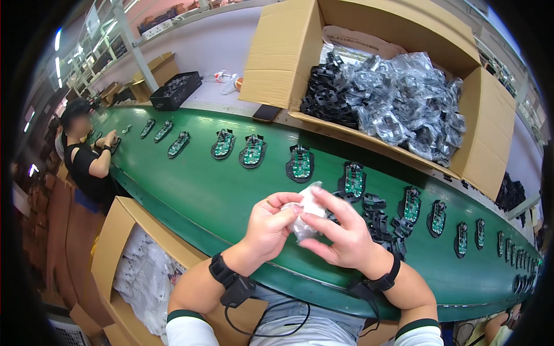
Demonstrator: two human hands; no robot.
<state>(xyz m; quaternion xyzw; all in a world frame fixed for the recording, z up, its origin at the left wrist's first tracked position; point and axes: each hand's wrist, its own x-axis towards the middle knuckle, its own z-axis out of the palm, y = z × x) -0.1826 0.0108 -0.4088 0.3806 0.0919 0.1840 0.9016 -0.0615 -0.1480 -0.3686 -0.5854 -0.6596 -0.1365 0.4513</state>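
Observation:
A small crinkled clear plastic bag [311, 209] is held in front of me, just above the near part of the green belt. My left hand [264, 229] pinches one side of it between thumb and fingers. On the other side, my right hand [345, 232] grips the bag with thumb and fingertips. Whatever the bag contains is too hard to make out. Beside and partly behind my right hand lies a heap of loose black plastic parts [378, 224]. Beyond my hands, an oval black base with a green circuit board [354, 180] rests on the belt.
Several similar board assemblies line the green belt [202, 196] to both sides. A large carton [493, 130] of bagged black parts stands behind the belt. Near left, another carton [104, 271] holds plastic bags. A co-worker [86, 155] handles an assembly at the far left.

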